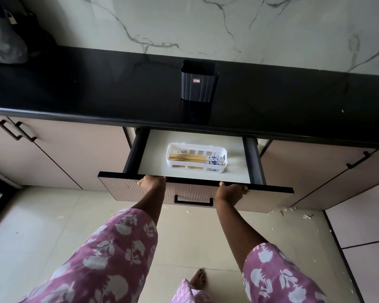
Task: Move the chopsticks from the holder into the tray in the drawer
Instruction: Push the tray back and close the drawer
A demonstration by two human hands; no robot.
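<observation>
The drawer (193,149) stands pulled out under the black counter (96,95), with bare white floor left and right of the tray (196,170) that holds the chopsticks (193,159). The left hand (152,182) and right hand (232,190) each curl over the near front edge, gripping it. The dark holder (199,80) stands upright on the counter beyond; its inside is hidden.

I count one holder (199,80), one tray (196,170), one drawer (195,184); the chopsticks (193,159) are too bunched to number.
</observation>
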